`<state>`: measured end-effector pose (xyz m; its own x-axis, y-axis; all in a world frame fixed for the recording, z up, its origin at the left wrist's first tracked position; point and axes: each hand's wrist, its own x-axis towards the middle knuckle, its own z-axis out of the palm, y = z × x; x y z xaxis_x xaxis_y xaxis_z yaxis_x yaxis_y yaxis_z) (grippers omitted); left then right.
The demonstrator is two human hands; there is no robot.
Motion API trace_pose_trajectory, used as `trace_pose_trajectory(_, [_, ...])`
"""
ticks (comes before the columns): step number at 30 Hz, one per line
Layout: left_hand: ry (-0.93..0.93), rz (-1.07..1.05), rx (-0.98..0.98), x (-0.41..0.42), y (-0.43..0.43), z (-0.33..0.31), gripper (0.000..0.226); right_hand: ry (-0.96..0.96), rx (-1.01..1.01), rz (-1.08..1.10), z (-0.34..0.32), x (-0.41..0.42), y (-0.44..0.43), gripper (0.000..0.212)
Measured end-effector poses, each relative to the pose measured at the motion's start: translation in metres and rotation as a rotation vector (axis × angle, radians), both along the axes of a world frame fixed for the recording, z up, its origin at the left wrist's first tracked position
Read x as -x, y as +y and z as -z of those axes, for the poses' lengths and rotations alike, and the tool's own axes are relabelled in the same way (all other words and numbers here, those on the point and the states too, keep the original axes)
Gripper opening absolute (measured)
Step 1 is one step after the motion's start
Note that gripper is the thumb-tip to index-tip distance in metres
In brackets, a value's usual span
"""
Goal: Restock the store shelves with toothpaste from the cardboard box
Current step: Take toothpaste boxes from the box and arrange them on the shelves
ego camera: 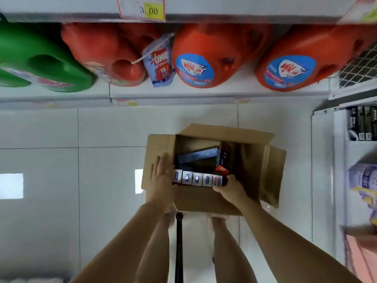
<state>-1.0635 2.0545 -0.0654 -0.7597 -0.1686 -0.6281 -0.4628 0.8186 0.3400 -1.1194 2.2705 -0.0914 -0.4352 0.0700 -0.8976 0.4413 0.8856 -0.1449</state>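
My left hand (162, 176) presses flat-fingered against the nine o'clock end of a row of toothpaste cartons (199, 179). My right hand (230, 188) curls round the three o'clock end. The row sits over the cardboard box (253, 170), near its six o'clock wall. I judge these cartons light, stiff and slick. Squeezed endwise they could buckle out, so fingers underneath would help. Toward twelve o'clock, a pouch (160, 62) reads OMO and a price tag (142, 9) reads 3.00.

brown cardboard box (253, 160), dark blue toothpaste cartons (201, 178), orange jugs (214, 56), green jug (40, 58)
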Motion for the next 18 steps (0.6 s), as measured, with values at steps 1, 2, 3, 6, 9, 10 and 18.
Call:
trace_pose_trajectory(1, [-0.032,-0.013,-0.030,-0.004,-0.001,0.009,0.079,-0.015,-0.002,0.006,0.018,-0.005,-0.001,0.073])
trace_pose_trajectory(2, [-0.058,-0.010,-0.053,-0.006,-0.001,0.016,0.080,-0.030,0.001,0.010,0.034,-0.010,-0.005,0.076])
trace_pose_trajectory(3, [-0.074,-0.004,-0.075,-0.008,-0.001,0.022,0.078,-0.034,-0.007,0.036,0.050,-0.014,-0.007,0.080])
trace_pose_trajectory(6, [-0.094,-0.100,-0.156,-0.004,-0.004,0.025,0.053,-0.019,-0.075,0.166,0.061,-0.013,-0.028,0.089])
trace_pose_trajectory(9, [-0.066,-0.177,-0.168,0.000,-0.009,0.024,0.035,0.017,-0.124,0.203,0.075,-0.013,-0.038,0.091])
trace_pose_trajectory(10, [-0.050,-0.189,-0.171,0.000,-0.010,0.023,0.033,0.032,-0.132,0.200,0.078,-0.014,-0.039,0.094])
trace_pose_trajectory(18, [-0.086,-0.340,-0.207,0.017,-0.009,0.022,0.027,0.064,-0.156,0.173,0.082,-0.012,-0.027,0.073])
